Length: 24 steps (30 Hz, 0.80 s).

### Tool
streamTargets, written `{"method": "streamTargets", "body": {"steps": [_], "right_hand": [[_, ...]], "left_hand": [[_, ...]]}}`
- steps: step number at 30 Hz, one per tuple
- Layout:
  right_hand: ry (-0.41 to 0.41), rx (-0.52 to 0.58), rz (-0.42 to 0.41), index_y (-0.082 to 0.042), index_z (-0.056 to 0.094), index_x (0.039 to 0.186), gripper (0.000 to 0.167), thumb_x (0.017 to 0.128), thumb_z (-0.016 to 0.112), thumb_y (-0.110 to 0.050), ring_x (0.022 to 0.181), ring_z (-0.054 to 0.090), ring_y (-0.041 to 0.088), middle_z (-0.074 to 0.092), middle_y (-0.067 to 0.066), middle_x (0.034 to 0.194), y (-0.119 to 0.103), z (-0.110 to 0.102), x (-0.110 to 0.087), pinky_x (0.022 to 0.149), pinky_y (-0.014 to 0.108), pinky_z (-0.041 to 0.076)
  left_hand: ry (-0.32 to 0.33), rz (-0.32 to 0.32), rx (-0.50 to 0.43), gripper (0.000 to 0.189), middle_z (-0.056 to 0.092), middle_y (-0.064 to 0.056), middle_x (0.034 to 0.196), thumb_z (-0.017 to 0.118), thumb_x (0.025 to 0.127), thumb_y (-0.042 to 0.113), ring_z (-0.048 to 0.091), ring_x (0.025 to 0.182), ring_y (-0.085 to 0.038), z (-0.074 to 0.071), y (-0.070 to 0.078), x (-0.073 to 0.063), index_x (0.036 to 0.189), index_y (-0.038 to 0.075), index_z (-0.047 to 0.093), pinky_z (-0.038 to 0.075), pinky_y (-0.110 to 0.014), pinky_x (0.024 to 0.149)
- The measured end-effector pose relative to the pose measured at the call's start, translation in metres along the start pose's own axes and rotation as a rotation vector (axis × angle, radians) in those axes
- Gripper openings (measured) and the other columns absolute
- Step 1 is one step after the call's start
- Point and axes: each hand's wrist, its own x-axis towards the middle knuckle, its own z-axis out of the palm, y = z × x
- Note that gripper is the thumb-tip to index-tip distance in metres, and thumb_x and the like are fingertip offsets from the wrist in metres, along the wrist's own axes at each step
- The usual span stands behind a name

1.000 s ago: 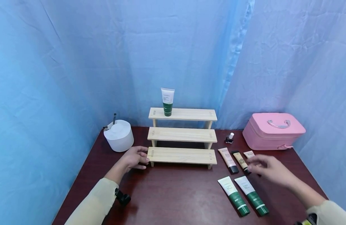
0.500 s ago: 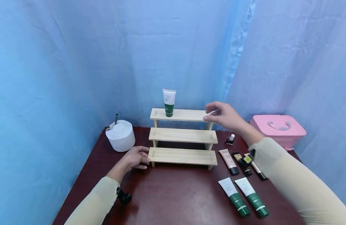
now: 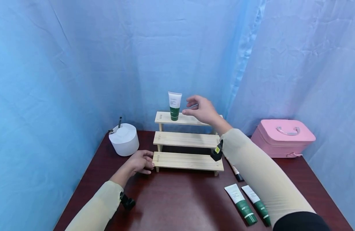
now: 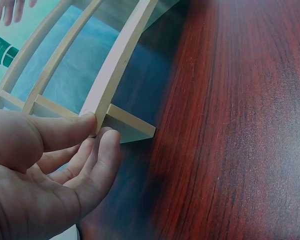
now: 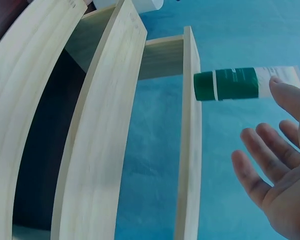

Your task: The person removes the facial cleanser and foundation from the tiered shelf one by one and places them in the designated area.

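A three-step wooden display stand [image 3: 189,160] stands on the dark red table, with a white and green squeeze tube [image 3: 174,106] upright on its top step, left of centre. My left hand [image 3: 140,162] pinches the left end of the lowest step; the left wrist view shows the thumb [image 4: 70,131] on the board and the fingers under its edge. Over the top step, just right of the tube, is my right hand [image 3: 202,109], its fingers spread and holding nothing. In the right wrist view its thumb overlaps the white part of the tube [image 5: 235,83].
Two more green and white tubes [image 3: 241,205] lie at the front right, one partly under my right sleeve [image 3: 261,170]. A BB cream tube [image 3: 238,175] is mostly covered by that arm. A pink case [image 3: 282,136] stands back right, a white round container [image 3: 124,139] back left.
My right hand has gone from the small tubes at the right, up and leftward, to the tube on the top step. The left hand keeps its grip on the stand.
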Motion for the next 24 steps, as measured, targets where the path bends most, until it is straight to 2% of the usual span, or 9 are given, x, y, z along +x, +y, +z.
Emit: {"method": "streamTargets", "body": {"steps": [12,24], "right_hand": [[0.023,0.035,0.011,-0.01,0.057,0.138,0.054,0.092,0.08,-0.028,0.114,0.067,0.027,0.065,0.009,0.126,-0.006,0.027,0.015,0.097,0.044,0.057],[0.056,0.021,0.008,-0.008,0.059,0.133,0.05,0.092,0.08,-0.028,0.111,0.067,0.027,0.066,0.01,0.122,-0.01,0.037,0.018,0.095,0.045,0.057]], "left_hand": [[0.001,-0.007,-0.003,0.061,0.062,-0.018,0.107,0.07,0.088,-0.011,0.068,0.085,-0.025,0.002,0.002,-0.001,0.145,0.0,0.05,0.065,-0.039,0.067],[0.001,-0.007,-0.007,0.061,0.064,-0.017,0.107,0.069,0.088,-0.011,0.068,0.084,-0.025,0.001,0.0,0.001,0.145,0.001,0.05,0.065,-0.041,0.068]]}}
